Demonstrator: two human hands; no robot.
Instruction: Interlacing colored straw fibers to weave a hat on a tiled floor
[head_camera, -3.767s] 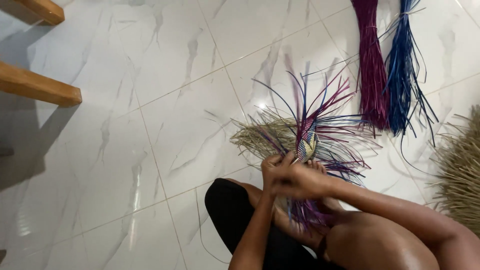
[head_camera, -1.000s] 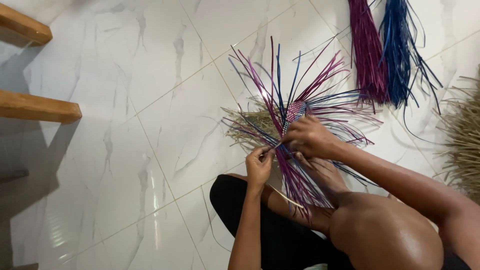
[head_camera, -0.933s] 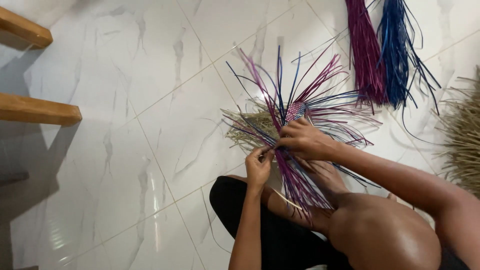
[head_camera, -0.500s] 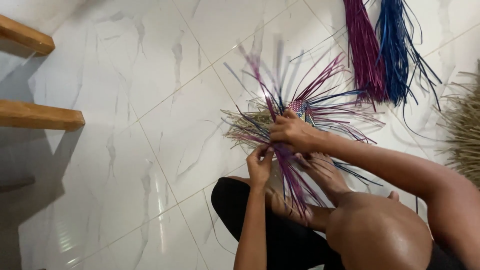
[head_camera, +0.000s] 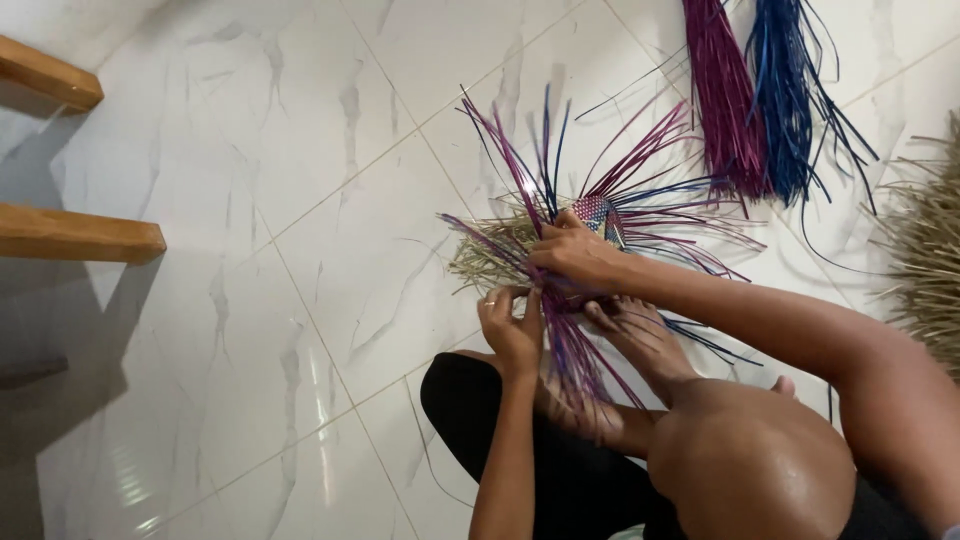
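Sitting on the floor (head_camera: 300, 230), we pinch purple strands with our left hand (head_camera: 512, 330), just below the weave (head_camera: 600, 215); our right hand (head_camera: 575, 255) presses down on the weave. Beyond the weave lie purple (head_camera: 722, 100) and blue bundles (head_camera: 780, 100).

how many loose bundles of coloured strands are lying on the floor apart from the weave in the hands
2: a magenta bundle at the top right and a blue bundle beside it on its right. Their upper ends run out of view, so more may lie beyond.
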